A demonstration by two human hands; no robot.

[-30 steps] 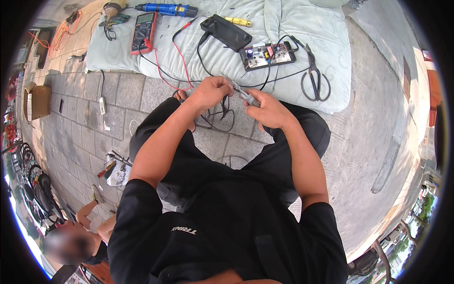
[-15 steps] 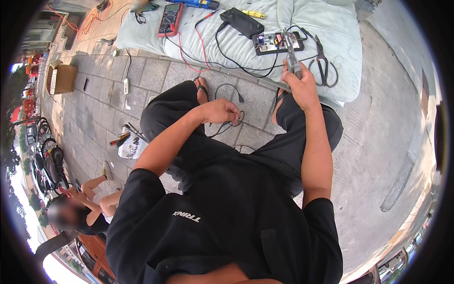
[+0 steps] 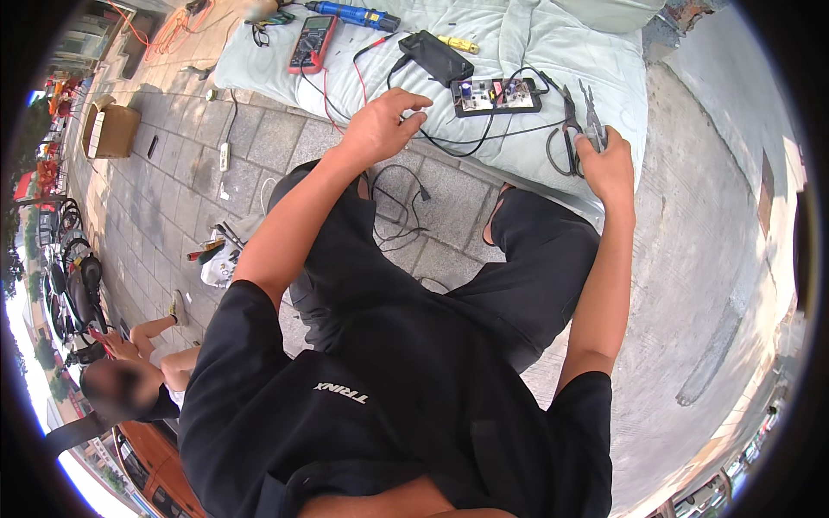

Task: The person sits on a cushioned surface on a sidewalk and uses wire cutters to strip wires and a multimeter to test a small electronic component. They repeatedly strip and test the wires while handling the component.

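My left hand (image 3: 380,128) hovers by the front edge of the pale quilted pad (image 3: 484,164), thumb and forefinger apart and nothing between them. Around its fingertips run thin test leads and a black cable (image 3: 471,145). At the pad's right side my right hand (image 3: 608,168) is closed on grey pliers (image 3: 592,114), whose jaws point away from me. Right beside them lie black-handled scissors (image 3: 567,134). An opened black case with a circuit board (image 3: 509,95) rests left of the scissors. Behind it sits a black power adapter (image 3: 438,57).
A red-framed multimeter (image 3: 313,43), a blue tool (image 3: 352,15) and a yellow-handled tool (image 3: 458,43) lie farther back. On the paving are a black cord with a plug (image 3: 421,195), a white power strip (image 3: 225,157) and a cardboard box (image 3: 112,131). A seated person (image 3: 142,380) is at left.
My left hand has let go of the black cord by the ground and risen to the pad. My right hand has carried the pliers from the circuit board rightward past the scissors.
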